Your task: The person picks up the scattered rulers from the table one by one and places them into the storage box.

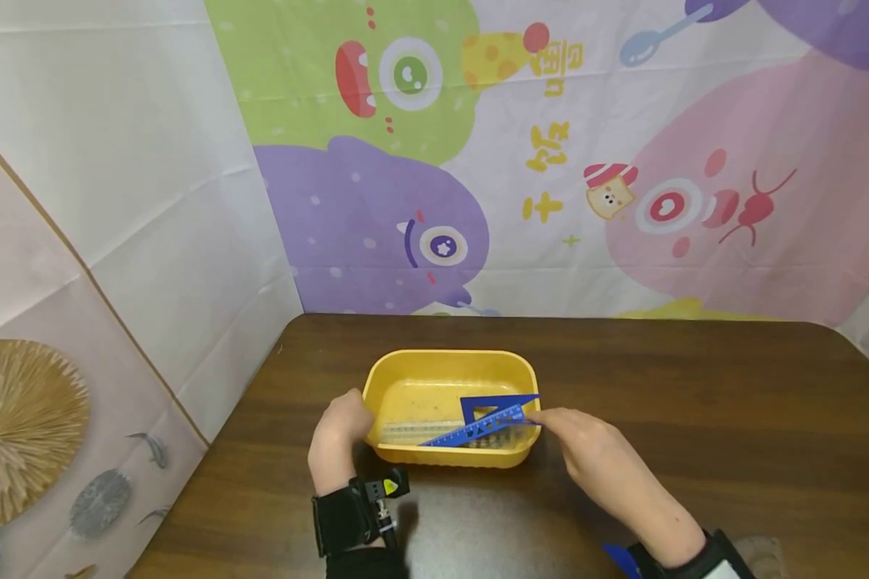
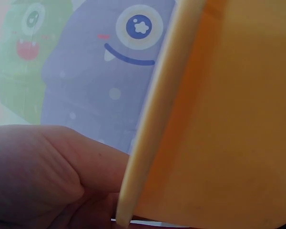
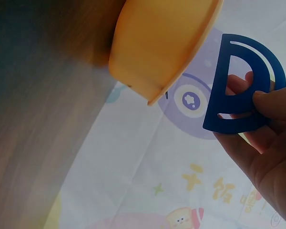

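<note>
A yellow plastic tub [image 1: 442,458] sits on the table. Its left rim is gripped by my left hand [image 1: 342,422], and the left wrist view shows the hand against the tub's wall [image 2: 152,129]. My right hand [image 1: 586,446] is at the tub's right rim. In the right wrist view, that hand pinches a blue protractor [image 3: 236,102] between thumb and fingers, outside the tub's wall [image 3: 157,43]. A blue ruler [image 1: 471,428] leans slantwise in the tub, overlapping a blue set square [image 1: 500,400]. Beneath them lies a clear ruler [image 1: 413,433].
The brown table [image 1: 695,402] extends to both sides of the tub. Near my right wrist lie a blue piece [image 1: 621,560] and a clear, pale item [image 1: 762,553], both partly cut off. A cartoon-printed cloth [image 1: 550,265] hangs behind the table.
</note>
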